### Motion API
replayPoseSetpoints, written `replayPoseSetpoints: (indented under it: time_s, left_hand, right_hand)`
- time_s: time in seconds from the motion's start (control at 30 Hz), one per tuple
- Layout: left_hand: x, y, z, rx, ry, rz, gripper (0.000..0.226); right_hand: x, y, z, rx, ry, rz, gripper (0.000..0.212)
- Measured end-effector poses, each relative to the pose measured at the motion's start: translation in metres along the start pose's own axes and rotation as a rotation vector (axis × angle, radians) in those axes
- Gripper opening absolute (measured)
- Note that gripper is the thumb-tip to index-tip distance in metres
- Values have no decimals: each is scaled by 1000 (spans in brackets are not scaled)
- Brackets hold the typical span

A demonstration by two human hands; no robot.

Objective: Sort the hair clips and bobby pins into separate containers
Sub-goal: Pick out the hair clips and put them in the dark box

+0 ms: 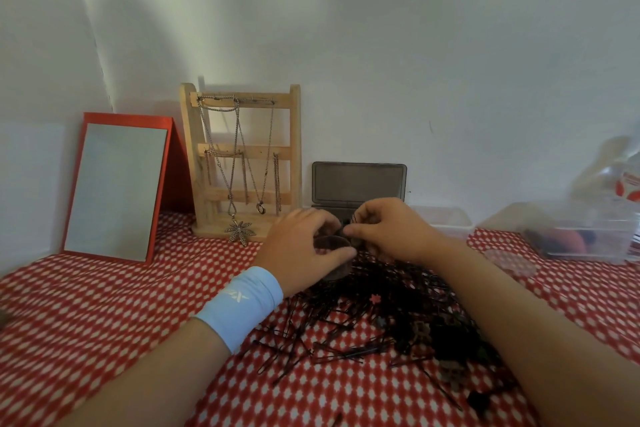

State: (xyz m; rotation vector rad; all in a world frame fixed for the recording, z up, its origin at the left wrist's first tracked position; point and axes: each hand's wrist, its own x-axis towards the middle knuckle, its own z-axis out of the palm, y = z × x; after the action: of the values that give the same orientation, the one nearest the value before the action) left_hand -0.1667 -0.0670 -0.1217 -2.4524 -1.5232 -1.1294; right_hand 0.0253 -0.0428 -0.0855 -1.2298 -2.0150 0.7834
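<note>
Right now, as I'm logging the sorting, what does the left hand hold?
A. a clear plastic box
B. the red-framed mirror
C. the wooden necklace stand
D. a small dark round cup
D: the left hand curls round the small dark round cup, while the right hand pinches bobby pins just above its rim.

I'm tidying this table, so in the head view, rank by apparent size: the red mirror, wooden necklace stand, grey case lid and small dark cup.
1. Red mirror and wooden necklace stand: too alike to rank.
2. Grey case lid.
3. Small dark cup, partly hidden by left hand.
</note>
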Motion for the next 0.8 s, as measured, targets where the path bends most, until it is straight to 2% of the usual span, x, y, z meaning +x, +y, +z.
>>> replayPoseSetpoints:
  time_s: [0.1, 0.2, 0.3, 0.33, 0.4, 0.5, 0.57, 0.63, 0.7, 0.8]
  left_hand:
    - [2, 12, 0, -206, 13, -131, 38]
    - [5, 9, 0, -268, 87, -189, 22]
    - [7, 2, -4, -318, 83, -202, 8]
    - [7, -1, -5, -304, 70, -194, 9]
    - [6, -6, -5, -227, 10, -190, 9]
    - [3, -10, -5, 47, -113, -149, 12]
    - [3, -9, -5, 113, -91, -71, 14]
    - [4, -3, -6, 67, -67, 50, 15]
    - [5, 2, -5, 70, -96, 181, 21]
    - [3, 7, 1, 246, -251, 281, 30]
  right_hand:
    - [-2, -7, 8, 141, 43, 11, 18]
    - [-2, -7, 11, 272, 66, 48, 20]
    - [0, -4, 8, 337, 76, 79, 19]
    - [0, -4, 5, 289, 88, 77, 17]
    - [0, -4, -3, 4, 94, 52, 12]
    - [0, 1, -17, -491, -84, 79, 9]
    - [1, 1, -22, -669, -174, 97, 10]
    - [-1, -5, -23, -702, -215, 46, 8]
    - [-5, -14, -23, -682, -331, 44, 10]
    - [-9, -18, -15, -708, -513, 97, 13]
